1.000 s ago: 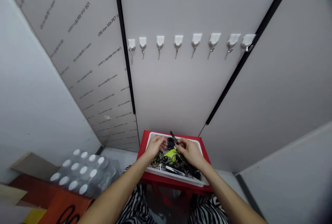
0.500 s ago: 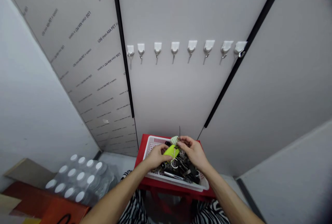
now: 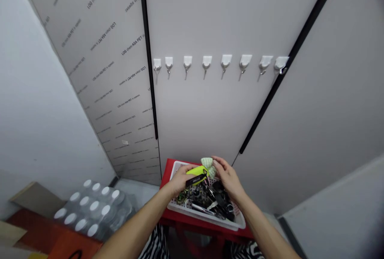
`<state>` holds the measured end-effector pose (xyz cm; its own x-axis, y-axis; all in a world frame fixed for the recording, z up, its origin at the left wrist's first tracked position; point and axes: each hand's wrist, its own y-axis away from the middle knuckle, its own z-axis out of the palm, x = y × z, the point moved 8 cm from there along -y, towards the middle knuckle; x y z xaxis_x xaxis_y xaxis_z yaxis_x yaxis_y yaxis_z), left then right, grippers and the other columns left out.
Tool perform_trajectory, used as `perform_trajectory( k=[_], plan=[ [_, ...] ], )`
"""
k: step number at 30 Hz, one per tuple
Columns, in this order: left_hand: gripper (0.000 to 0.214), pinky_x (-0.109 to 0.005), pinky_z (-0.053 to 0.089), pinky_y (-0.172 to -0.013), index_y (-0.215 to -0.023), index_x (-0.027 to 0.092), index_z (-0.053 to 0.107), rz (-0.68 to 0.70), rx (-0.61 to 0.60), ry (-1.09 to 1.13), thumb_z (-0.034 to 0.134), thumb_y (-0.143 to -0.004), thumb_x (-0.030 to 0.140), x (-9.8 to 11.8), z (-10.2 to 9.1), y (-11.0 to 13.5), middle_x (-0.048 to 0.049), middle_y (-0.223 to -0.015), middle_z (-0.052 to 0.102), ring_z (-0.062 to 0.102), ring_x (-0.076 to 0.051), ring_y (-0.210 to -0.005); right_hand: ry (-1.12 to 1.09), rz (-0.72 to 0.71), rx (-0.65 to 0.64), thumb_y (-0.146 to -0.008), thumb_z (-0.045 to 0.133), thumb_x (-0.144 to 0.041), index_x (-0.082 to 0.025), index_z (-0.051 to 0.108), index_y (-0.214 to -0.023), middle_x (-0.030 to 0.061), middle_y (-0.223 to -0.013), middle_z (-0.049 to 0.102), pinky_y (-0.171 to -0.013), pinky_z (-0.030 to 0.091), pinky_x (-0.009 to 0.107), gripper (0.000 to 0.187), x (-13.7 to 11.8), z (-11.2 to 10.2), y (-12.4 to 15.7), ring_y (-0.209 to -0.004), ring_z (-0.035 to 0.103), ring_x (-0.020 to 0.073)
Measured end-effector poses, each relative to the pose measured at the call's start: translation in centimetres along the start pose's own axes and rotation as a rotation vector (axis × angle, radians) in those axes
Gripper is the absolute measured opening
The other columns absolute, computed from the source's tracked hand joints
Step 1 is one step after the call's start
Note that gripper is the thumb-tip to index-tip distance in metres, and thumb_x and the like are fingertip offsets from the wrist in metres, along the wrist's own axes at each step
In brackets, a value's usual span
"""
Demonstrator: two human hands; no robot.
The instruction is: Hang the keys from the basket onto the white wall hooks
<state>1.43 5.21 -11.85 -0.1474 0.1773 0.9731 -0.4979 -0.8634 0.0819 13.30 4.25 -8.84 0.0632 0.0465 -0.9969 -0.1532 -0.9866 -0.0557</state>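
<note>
My left hand (image 3: 180, 180) is closed on a neon-yellow pouch-like piece (image 3: 195, 171) with a black lettered strip; its exact kind is unclear. A pale green checked fabric bow (image 3: 207, 163) sits at its far right end, apparently joined to it. My right hand (image 3: 227, 177) pinches the bow's right side with thumb and fingers. Both hands are above a white perforated plastic basket (image 3: 207, 219) holding a jumble of small black and metal items. Among them are a silver rod-like piece (image 3: 203, 209) and black straps (image 3: 223, 203).
The basket stands on a red stool or stand (image 3: 167, 175) against a grey panel wall. A row of several white adhesive hooks (image 3: 207, 62) runs across that wall. Low on the left are shrink-wrapped bottles with white caps (image 3: 94, 205) and an orange bag (image 3: 70, 241).
The yellow piece has turned, so its black lettered strip faces up. More of the green bow shows, and the thin dark cord that stood up by my right fingers is gone from sight.
</note>
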Motion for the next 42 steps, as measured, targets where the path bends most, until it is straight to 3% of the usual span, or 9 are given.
perform_trajectory(
  k=[4, 11, 16, 20, 25, 29, 32, 36, 42],
  plan=[
    [0.027, -0.021, 0.034, -0.061, -0.075, 0.014, 0.054, -0.008, 0.036, 0.052, 0.053, -0.048, 0.013, 1.0, 0.3, 0.2, 0.0018, -0.065, 0.055, 0.048, -0.01, -0.061, -0.047, 0.04, -0.158, -0.067, 0.04, -0.039, -0.017, 0.044, -0.093, 0.0028, -0.079, 0.055, -0.059, 0.038, 0.024, 0.034, 0.5, 1.3, 1.0, -0.07, 0.05, 0.0135],
    [0.027, -0.019, 0.032, -0.047, -0.074, 0.012, 0.051, 0.038, 0.166, 0.245, 0.054, -0.048, 0.018, 1.6, -0.4, 0.4, 0.0005, -0.062, 0.053, 0.046, -0.009, -0.052, -0.09, 0.051, -0.409, -0.059, 0.054, -0.028, -0.017, 0.044, -0.091, 0.0011, -0.08, 0.055, -0.069, 0.037, 0.025, 0.036, 0.5, 3.1, 2.8, -0.071, 0.05, 0.0115],
    [0.024, -0.019, 0.034, -0.047, -0.074, 0.013, 0.048, 0.094, 0.282, 0.426, 0.054, -0.051, 0.018, 2.0, -1.9, 0.5, 0.0, -0.064, 0.053, 0.047, -0.008, -0.051, 0.07, 0.129, -0.395, -0.055, 0.055, -0.027, -0.015, 0.051, -0.071, -0.0022, -0.063, 0.054, -0.058, 0.036, 0.023, 0.02, 1.9, 2.4, 2.7, -0.059, 0.048, 0.0098],
    [0.021, -0.018, 0.035, -0.046, -0.074, 0.012, 0.047, 0.105, 0.29, 0.519, 0.053, -0.054, 0.015, 2.1, -2.4, 0.4, 0.0001, -0.063, 0.053, 0.047, -0.007, -0.049, 0.032, 0.131, -0.323, -0.058, 0.052, -0.025, -0.015, 0.049, -0.062, -0.0045, -0.055, 0.051, -0.052, 0.034, 0.02, 0.012, 1.9, 2.0, 2.4, -0.052, 0.045, 0.007],
    [0.019, -0.018, 0.036, -0.047, -0.073, 0.014, 0.045, 0.073, 0.266, 0.595, 0.052, -0.055, 0.014, 1.9, -2.3, 0.3, 0.0004, -0.062, 0.053, 0.049, -0.007, -0.05, -0.092, 0.141, -0.325, -0.062, 0.048, -0.026, -0.015, 0.047, -0.065, -0.002, -0.061, 0.055, -0.05, 0.035, 0.019, 0.011, 1.4, 2.3, 2.2, -0.052, 0.048, 0.0065],
    [0.017, -0.018, 0.036, -0.046, -0.072, 0.015, 0.042, 0.052, 0.321, 0.611, 0.049, -0.056, 0.013, 1.4, -3.2, 0.4, 0.0008, -0.062, 0.053, 0.048, -0.007, -0.048, -0.139, 0.175, -0.37, -0.063, 0.047, -0.029, -0.016, 0.046, -0.08, -0.0011, -0.064, 0.056, -0.046, 0.035, 0.018, 0.021, 0.7, 2.1, 2.1, -0.046, 0.046, 0.0043],
    [0.016, -0.018, 0.035, -0.046, -0.071, 0.015, 0.041, 0.046, 0.402, 0.549, 0.047, -0.056, 0.013, 0.9, -4.5, 0.5, 0.0012, -0.061, 0.052, 0.047, -0.006, -0.047, -0.019, 0.223, -0.42, -0.059, 0.05, -0.027, -0.016, 0.046, -0.084, -0.0004, -0.065, 0.057, -0.043, 0.034, 0.017, 0.027, 0.0, 1.4, 1.9, -0.045, 0.047, 0.0044],
    [0.019, -0.021, 0.036, -0.05, -0.073, 0.015, 0.045, 0.042, 0.465, 0.22, 0.046, -0.054, 0.011, 0.9, -5.6, 0.5, 0.0011, -0.062, 0.052, 0.047, -0.009, -0.052, 0.219, 0.197, -0.447, -0.057, 0.051, -0.025, -0.014, 0.051, -0.067, -0.0021, -0.053, 0.055, -0.038, 0.031, 0.016, 0.015, -2.5, 0.7, 0.8, -0.039, 0.045, 0.0041],
    [0.038, -0.026, 0.034, -0.071, -0.09, 0.016, 0.047, 0.306, 0.406, -0.361, 0.05, -0.052, 0.011, 5.2, -3.1, 0.9, -0.003, -0.086, 0.053, 0.046, -0.016, -0.082, 0.386, 0.083, -0.475, -0.055, 0.05, -0.02, -0.015, 0.051, -0.057, -0.0043, -0.041, 0.051, -0.034, 0.03, 0.016, 0.005, -7.4, 3.2, -1.0, -0.034, 0.042, 0.0047]
  ],
)
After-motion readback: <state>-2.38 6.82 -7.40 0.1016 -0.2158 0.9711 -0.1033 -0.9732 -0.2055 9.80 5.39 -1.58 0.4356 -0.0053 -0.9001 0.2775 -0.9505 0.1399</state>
